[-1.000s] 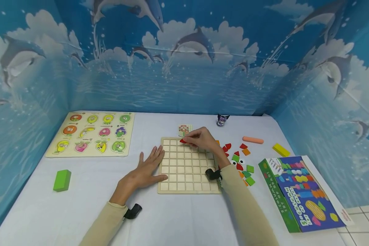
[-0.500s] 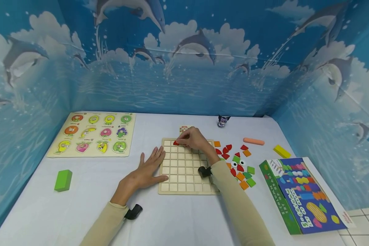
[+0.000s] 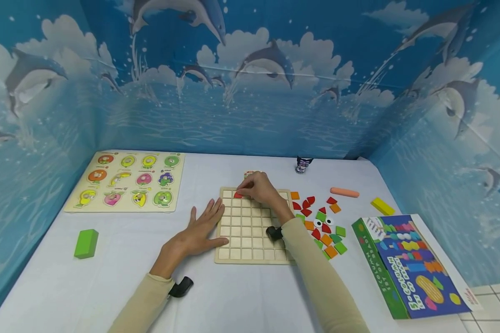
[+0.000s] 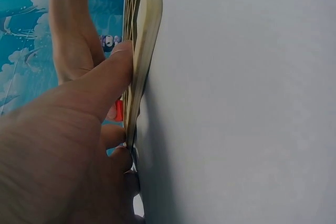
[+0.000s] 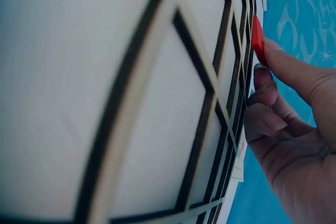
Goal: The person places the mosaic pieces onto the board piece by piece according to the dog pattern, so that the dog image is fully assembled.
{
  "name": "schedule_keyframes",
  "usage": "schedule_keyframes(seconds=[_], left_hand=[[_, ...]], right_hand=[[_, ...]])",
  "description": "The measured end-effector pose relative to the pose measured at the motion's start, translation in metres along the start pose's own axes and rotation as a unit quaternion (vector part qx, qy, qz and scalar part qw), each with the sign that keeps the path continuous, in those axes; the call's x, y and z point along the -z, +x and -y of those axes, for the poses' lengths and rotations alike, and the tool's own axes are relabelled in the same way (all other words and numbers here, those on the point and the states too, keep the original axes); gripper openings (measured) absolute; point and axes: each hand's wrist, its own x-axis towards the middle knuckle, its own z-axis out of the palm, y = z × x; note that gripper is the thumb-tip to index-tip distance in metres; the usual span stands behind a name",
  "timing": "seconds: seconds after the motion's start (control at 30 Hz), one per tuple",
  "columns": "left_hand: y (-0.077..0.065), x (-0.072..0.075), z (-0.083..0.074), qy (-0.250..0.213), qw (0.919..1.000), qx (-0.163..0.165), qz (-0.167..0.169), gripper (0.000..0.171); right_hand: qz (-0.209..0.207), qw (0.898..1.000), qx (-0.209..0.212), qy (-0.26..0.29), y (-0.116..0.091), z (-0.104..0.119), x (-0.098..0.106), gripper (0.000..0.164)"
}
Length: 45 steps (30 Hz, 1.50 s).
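Observation:
A wooden grid board [image 3: 246, 230] lies on the white table. My left hand [image 3: 195, 235] rests flat at its left side, fingers straight, with the fingertips and thumb on the board's edge. Over the far row, my right hand [image 3: 259, 188] pinches a small red piece [image 3: 238, 195] between thumb and fingers. In the right wrist view the red piece [image 5: 256, 36] stands tilted against the grid under the fingertips. Behind the right hand, a small picture card [image 3: 248, 174] is mostly hidden. Several loose red, orange and green pieces [image 3: 326, 239] lie right of the board.
A fruit puzzle board [image 3: 125, 190] lies at the far left, with a green block [image 3: 85, 243] nearer. On the right are a blue and green box [image 3: 412, 268], a yellow block [image 3: 382, 206] and an orange stick [image 3: 344, 192]. A small dark figurine [image 3: 303, 165] stands at the back.
My right hand has moved left along the far row with the red piece, from about the third column to the second. The left hand has stayed in place on the board's edge.

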Motion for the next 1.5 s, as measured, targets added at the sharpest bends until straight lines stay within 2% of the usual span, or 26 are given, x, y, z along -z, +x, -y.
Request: schedule_keyframes(seconds=[0.37,0.57,0.77,0.97,1.07,1.17,1.27,1.37,1.5], left_hand=[[0.003,-0.001,-0.004,0.009,0.9999,0.007,0.009,0.099],[-0.002,0.006,-0.011,0.004,0.9999,0.002,0.013,0.098],[-0.003,0.002,-0.006,-0.014,0.9998,-0.011,0.001,0.099],[-0.005,-0.002,-0.003,-0.009,0.9998,-0.014,-0.009,0.101],[-0.003,-0.005,0.002,0.005,0.9999,-0.007,-0.013,0.101],[-0.002,-0.006,0.002,0.005,0.9999,-0.006,-0.014,0.100],[-0.003,-0.004,0.000,0.007,0.9999,-0.003,-0.009,0.101],[-0.003,-0.003,-0.001,0.003,1.0000,-0.003,-0.009,0.102],[-0.003,-0.005,0.001,0.003,0.9999,-0.005,-0.011,0.103]], right_hand=[[0.008,0.999,-0.030,-0.015,-0.004,0.003,0.003,0.008],[0.020,0.999,-0.026,-0.012,-0.003,0.003,0.001,0.010],[0.019,1.000,-0.017,-0.012,-0.011,0.004,0.006,0.019],[0.001,1.000,0.031,-0.005,-0.042,0.001,0.041,0.022],[-0.010,0.999,0.034,-0.011,-0.059,-0.007,0.063,0.023],[-0.022,0.999,0.017,-0.024,-0.075,-0.020,0.082,0.024],[-0.031,0.999,-0.023,-0.037,-0.085,-0.034,0.097,0.025],[-0.034,0.996,-0.066,-0.049,-0.092,-0.049,0.107,0.025],[-0.039,0.993,-0.096,-0.057,-0.098,-0.065,0.114,0.025]])
